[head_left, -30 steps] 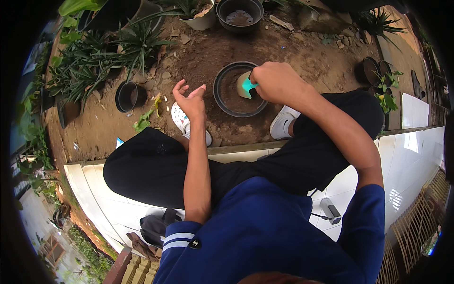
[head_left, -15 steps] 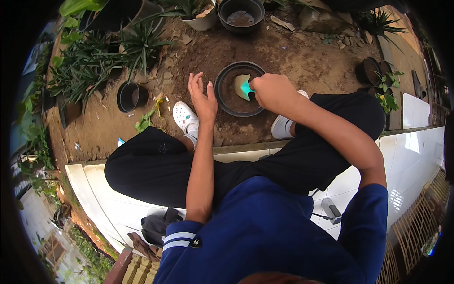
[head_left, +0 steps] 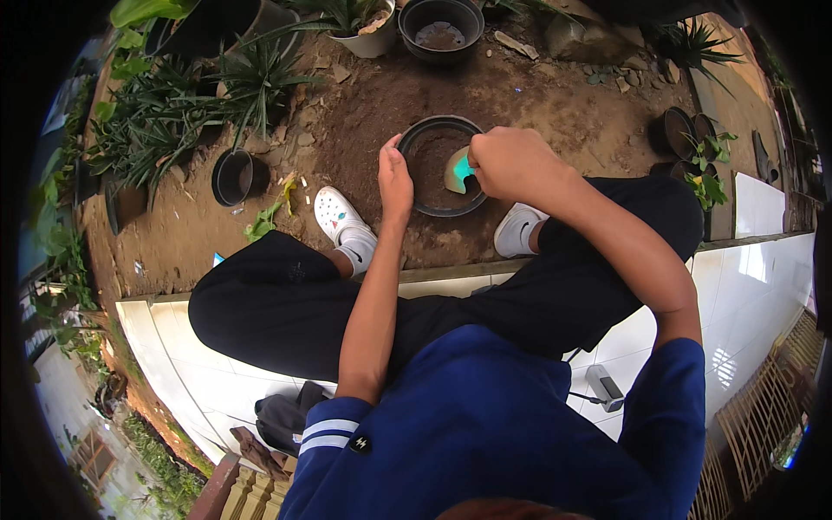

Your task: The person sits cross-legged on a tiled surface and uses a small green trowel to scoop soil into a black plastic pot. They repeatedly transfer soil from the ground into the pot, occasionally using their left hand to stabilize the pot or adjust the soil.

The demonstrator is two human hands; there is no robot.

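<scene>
Here's the right hand (head_left: 511, 163), fist closed firmly around the handle of a small trowel (head_left: 458, 171), green at the neck, its handle mostly hidden by the fingers. The left hand (head_left: 396, 184) is open, fingers long and together, laid along the left rim of the round black pot (head_left: 438, 212); whether it actually grips the rim, I can't tell from here.

And look at the line of it: the trowel points leftward from the fist, tipped slightly toward the person, its blade over the right half of the pot and facing the left hand across the soil (head_left: 429, 165). The right hand is plainly nearer the blade. Whether the tip bites into the soil, I can't make out.

Compared with half a second ago, the left hand has come in from beside the pot to its rim, and the blade sits farther right, turned more edge-on.

Farther out, the pot stands on brown earth (head_left: 355, 130) between two white shoes (head_left: 336, 215), with a smaller black pot (head_left: 232, 178) off to the left and spiky plants (head_left: 251, 82) beyond.
</scene>
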